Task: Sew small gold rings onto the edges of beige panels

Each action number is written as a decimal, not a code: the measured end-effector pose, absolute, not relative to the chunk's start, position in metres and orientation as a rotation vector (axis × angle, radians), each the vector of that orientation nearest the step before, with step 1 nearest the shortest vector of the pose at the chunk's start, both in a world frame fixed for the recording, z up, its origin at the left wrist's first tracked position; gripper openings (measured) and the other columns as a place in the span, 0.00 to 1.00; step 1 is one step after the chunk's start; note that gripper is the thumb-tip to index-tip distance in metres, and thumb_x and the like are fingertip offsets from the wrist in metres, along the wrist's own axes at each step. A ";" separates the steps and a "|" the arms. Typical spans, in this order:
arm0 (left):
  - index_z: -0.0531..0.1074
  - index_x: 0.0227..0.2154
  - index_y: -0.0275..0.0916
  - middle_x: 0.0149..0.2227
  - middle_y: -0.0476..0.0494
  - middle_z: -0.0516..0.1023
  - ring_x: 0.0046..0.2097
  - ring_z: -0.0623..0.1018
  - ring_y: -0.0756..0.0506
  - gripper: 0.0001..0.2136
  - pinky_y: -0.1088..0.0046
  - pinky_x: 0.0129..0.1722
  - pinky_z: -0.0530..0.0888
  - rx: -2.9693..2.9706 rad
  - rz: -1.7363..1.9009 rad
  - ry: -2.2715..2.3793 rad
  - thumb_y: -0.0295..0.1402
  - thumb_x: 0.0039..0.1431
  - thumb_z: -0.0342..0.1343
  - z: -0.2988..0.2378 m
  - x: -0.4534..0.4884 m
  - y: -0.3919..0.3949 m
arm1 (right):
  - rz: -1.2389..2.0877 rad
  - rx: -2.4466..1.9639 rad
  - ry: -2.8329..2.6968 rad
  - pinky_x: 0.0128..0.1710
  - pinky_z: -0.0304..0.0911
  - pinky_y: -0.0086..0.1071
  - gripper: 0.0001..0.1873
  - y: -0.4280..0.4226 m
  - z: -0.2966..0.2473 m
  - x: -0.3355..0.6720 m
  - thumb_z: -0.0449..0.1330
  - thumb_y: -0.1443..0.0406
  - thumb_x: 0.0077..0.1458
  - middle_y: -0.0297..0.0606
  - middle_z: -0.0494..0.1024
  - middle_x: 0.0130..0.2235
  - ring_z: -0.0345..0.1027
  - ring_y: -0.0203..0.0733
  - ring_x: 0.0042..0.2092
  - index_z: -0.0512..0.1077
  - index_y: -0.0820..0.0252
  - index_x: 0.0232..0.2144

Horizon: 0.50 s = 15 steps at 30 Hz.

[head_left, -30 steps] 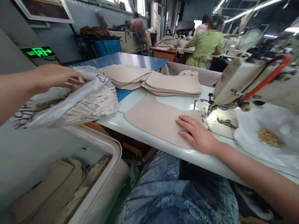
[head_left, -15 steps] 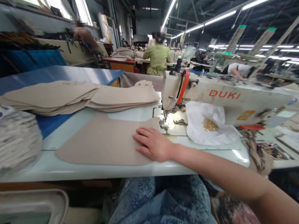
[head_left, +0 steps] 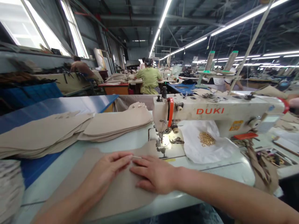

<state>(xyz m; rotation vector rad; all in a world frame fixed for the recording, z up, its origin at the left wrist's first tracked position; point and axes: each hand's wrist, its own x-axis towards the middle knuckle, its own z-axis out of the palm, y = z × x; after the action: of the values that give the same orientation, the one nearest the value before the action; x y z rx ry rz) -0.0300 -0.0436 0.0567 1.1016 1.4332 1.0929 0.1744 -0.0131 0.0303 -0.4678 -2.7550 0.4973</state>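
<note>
A flat beige fabric panel (head_left: 121,199) lies on the pale sewing table in front of me. My left hand (head_left: 109,169) is over its left part, thumb and fingertips pinched together at the panel's upper edge. A small pale sliver (head_left: 136,157) shows beside those fingertips; whether it is a strip or a fabric edge I cannot tell. Facing it, my right hand (head_left: 156,174) rests on the panel with fingers stretched out, nearly touching the left fingertips. The sewing machine's needle and presser foot (head_left: 161,137) stand just beyond the panel's right end.
Stacks of cut beige panels (head_left: 116,123) lie at the back left, partly on a blue surface (head_left: 46,166). The sewing machine (head_left: 210,112) spans the right side. White cloth (head_left: 193,151) under its arm holds small brass-coloured pieces (head_left: 206,139). A co-worker (head_left: 149,77) sits ahead.
My left hand has come into view and pinches at the panel's upper edge. My right hand stays on the panel. The camera view has tilted upward.
</note>
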 end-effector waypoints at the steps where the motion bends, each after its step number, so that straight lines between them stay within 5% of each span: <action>1: 0.78 0.27 0.35 0.29 0.44 0.80 0.32 0.76 0.47 0.17 0.76 0.34 0.72 1.040 1.093 1.375 0.40 0.34 0.70 0.052 -0.018 -0.038 | 0.615 -0.492 -2.660 0.58 0.50 0.39 0.20 -0.013 0.028 0.177 0.52 0.60 0.61 0.48 0.66 0.56 0.56 0.47 0.59 0.66 0.64 0.52; 4: 0.78 0.23 0.35 0.24 0.46 0.79 0.28 0.75 0.50 0.15 0.79 0.31 0.72 0.879 1.110 1.299 0.36 0.29 0.71 0.044 0.005 -0.027 | 1.035 -0.773 -2.166 0.45 0.62 0.32 0.10 -0.010 0.017 0.184 0.54 0.65 0.57 0.40 0.77 0.39 0.70 0.41 0.43 0.74 0.61 0.37; 6: 0.78 0.23 0.36 0.23 0.47 0.78 0.27 0.75 0.50 0.15 0.80 0.30 0.72 0.828 1.115 1.295 0.35 0.27 0.71 0.044 0.012 -0.024 | 1.279 -0.891 -1.780 0.36 0.64 0.30 0.08 -0.008 0.010 0.186 0.59 0.65 0.51 0.35 0.76 0.33 0.70 0.38 0.35 0.72 0.60 0.36; 9: 0.78 0.22 0.36 0.24 0.47 0.79 0.29 0.76 0.49 0.14 0.79 0.32 0.73 0.825 1.103 1.312 0.34 0.28 0.70 0.046 0.015 -0.022 | 1.488 -0.812 -1.475 0.33 0.64 0.29 0.17 -0.005 0.005 0.185 0.64 0.60 0.45 0.32 0.75 0.31 0.70 0.37 0.32 0.69 0.59 0.38; 15: 0.76 0.23 0.37 0.20 0.46 0.76 0.26 0.76 0.44 0.17 0.72 0.29 0.73 1.217 0.873 1.464 0.45 0.32 0.64 0.044 0.015 -0.016 | 1.600 -0.893 -1.394 0.29 0.64 0.29 0.18 0.003 0.006 0.178 0.63 0.51 0.46 0.30 0.73 0.24 0.69 0.35 0.26 0.69 0.60 0.26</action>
<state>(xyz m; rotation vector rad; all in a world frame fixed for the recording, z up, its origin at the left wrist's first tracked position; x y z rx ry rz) 0.0146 -0.0156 0.0436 1.2172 1.4637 0.8725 0.1785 0.0030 0.0062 -0.8925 -1.3944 1.5996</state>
